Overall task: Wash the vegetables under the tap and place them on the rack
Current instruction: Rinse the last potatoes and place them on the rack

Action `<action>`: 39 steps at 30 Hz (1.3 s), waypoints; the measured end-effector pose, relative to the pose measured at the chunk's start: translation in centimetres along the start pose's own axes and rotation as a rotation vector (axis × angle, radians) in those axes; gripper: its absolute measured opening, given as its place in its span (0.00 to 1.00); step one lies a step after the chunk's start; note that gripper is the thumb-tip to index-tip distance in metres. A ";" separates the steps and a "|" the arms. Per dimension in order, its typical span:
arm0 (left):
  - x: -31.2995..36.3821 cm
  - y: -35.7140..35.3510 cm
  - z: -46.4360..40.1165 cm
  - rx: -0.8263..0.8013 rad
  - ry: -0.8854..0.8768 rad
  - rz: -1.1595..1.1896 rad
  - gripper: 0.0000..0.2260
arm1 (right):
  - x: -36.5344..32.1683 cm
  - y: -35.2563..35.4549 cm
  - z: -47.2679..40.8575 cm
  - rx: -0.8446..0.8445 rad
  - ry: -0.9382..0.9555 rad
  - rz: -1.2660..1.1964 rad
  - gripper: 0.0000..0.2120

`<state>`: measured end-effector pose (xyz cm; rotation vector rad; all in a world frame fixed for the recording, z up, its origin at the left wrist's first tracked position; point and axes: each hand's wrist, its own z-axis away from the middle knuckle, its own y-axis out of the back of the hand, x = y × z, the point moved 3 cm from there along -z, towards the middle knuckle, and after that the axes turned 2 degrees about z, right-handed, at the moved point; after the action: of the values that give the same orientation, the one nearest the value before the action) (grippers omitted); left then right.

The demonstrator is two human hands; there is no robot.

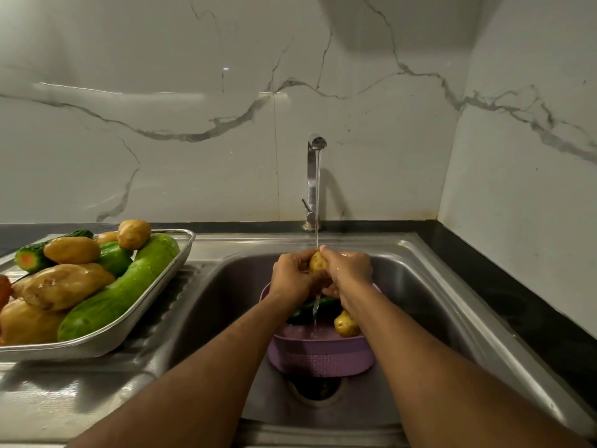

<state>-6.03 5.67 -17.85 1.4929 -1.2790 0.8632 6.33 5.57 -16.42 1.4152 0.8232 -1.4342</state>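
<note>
While both hands, left [289, 274] and right [350, 273], clamp the potato [318, 261] upright under the tap [315, 179] stream, I note the rack [155, 286] lies leftward, nearer my left hand.

Dim, warm light; wide-angle edge distortion.

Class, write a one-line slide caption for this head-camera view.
Both hands, left and right, rub a potato under the running tap; washed vegetables fill the rack.
</note>
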 end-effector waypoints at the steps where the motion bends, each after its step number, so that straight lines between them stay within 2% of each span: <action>1: 0.0 0.0 0.0 -0.005 -0.001 0.004 0.18 | -0.1 0.0 0.1 0.005 0.009 0.008 0.12; 3: -0.1 0.1 0.0 -0.012 0.010 0.009 0.16 | -0.1 0.0 0.1 -0.046 0.047 0.050 0.12; 7: -0.7 0.7 0.1 0.008 0.103 0.083 0.13 | 0.0 -0.1 0.4 -0.272 0.051 0.090 0.11; 10: -0.6 1.1 0.0 0.004 0.168 0.141 0.13 | 0.0 -0.3 0.4 -0.326 0.065 0.081 0.11; 13: -0.4 0.9 0.0 -0.037 0.163 0.135 0.14 | 0.5 -0.1 0.1 -0.216 0.064 0.102 0.10; 17: 0.1 0.0 0.1 -0.061 0.071 0.064 0.16 | 0.6 0.7 -0.2 -0.010 0.121 0.113 0.15; 20: 0.3 -0.2 0.1 -0.056 0.068 0.058 0.17 | 0.5 0.9 -0.2 0.041 0.156 0.144 0.16; 24: 0.1 0.2 0.3 -0.026 0.136 0.088 0.12 | 0.6 0.2 -0.4 -0.133 0.174 0.177 0.13; 28: -0.5 0.9 0.3 -0.020 0.261 0.136 0.12 | 0.7 -0.2 -0.2 -0.324 0.068 0.157 0.11; 32: -1.1 0.7 0.1 -0.018 0.315 0.243 0.15 | 1.2 -0.1 -0.3 -0.409 -0.023 0.015 0.16; 36: -0.7 0.3 -0.2 0.061 0.319 0.314 0.06 | 1.1 0.3 -0.2 -0.478 -0.026 -0.096 0.16; 39: -0.6 -0.3 -0.6 0.066 0.333 0.326 0.06 | 1.5 0.5 -0.5 -0.456 -0.041 -0.138 0.16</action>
<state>-5.85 6.38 -18.28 1.1425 -1.2661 1.3177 7.13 5.60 -17.87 0.9954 1.1548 -1.2673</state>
